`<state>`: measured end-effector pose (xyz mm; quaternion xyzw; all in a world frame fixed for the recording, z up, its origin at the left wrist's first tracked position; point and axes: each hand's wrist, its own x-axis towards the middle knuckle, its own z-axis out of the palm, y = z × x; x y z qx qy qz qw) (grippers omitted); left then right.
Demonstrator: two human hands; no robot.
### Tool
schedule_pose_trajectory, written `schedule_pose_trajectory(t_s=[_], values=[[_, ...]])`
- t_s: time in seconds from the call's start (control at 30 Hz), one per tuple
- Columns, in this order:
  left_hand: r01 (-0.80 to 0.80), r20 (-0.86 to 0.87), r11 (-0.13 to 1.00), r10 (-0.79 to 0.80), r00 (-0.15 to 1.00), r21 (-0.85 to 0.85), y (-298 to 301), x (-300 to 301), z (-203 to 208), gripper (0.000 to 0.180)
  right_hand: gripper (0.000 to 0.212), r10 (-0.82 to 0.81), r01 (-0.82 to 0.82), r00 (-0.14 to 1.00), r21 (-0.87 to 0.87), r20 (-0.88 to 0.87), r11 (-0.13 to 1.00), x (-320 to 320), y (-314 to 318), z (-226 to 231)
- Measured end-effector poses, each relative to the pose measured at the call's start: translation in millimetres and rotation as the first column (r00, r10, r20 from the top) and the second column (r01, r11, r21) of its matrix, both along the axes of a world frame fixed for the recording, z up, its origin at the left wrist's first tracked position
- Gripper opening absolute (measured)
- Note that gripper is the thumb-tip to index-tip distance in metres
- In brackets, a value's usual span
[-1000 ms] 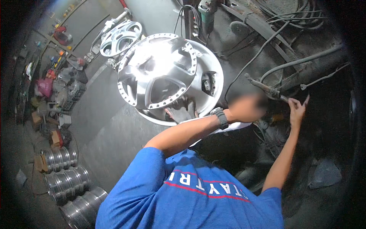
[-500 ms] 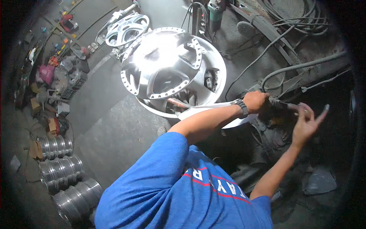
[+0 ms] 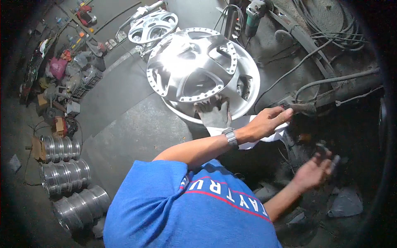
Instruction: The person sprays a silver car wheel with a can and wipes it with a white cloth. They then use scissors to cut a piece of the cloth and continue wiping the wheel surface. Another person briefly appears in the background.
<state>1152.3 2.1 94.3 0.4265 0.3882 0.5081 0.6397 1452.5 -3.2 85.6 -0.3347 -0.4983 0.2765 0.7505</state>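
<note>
My left hand (image 3: 266, 123), with a watch on the wrist, is stretched out over a white sheet or cloth (image 3: 247, 122). Its thumb and fingers look extended, beside the end of a thick grey bar (image 3: 304, 108). Lower right, my right hand (image 3: 313, 173) is smeared by motion; a dark blur by its fingertips cannot be made out. In front of me, a polished wheel with oval openings (image 3: 200, 84) leans on a larger pale wheel (image 3: 253, 95). A dirty grey work glove (image 3: 215, 115) rests at the larger wheel's near rim.
Another silver wheel (image 3: 153, 27) stands behind. A green angle grinder (image 3: 253, 18) hangs at the back, near coiled cables (image 3: 343, 25). Several shiny ribbed metal cylinders (image 3: 66, 175) lie at the left, below a crate (image 3: 92, 78) and clutter. A plastic bag (image 3: 346, 202) lies lower right.
My left hand has loosened from a fist by the bar and moved down and left. My right hand has dropped down and left. The glove shows more fully; the view has shifted slightly.
</note>
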Motion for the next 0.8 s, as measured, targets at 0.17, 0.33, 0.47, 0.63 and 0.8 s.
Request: schedule_pose_trajectory(t_s=[0.17,0.33,0.47,0.63,0.8], values=[[-0.278,-0.106,0.96,0.281,0.954,0.043,-42.8,-41.9,4.1,0.066,0.075,0.261,-0.265,0.964,-0.1,-0.05,0.959,-108.7,-76.1,-8.1],[-0.314,-0.286,0.934,0.352,0.891,0.171,-98.9,-110.2,-12.7,0.063,0.092,0.57,-0.501,0.821,-0.43,0.039,0.751,-159.1,-148.3,6.6],[-0.246,-0.326,0.937,0.32,0.89,0.249,-177.0,-167.2,-12.9,0.062,0.095,0.768,-0.458,0.636,-0.763,0.077,0.456,-212.0,-189.8,0.2],[-0.132,-0.249,0.986,0.153,0.956,0.101,-264.6,-275.0,-38.5,0.051,0.097,0.755,-0.517,0.655,-0.729,0.001,0.449,-296.6,-256.3,-9.8],[-0.416,-0.499,0.884,0.464,0.732,0.212,-344.6,-405.8,-65.9,0.054,0.096,0.826,-0.491,0.558,-0.774,0.074,0.401,-351.1,-297.5,-2.8]])
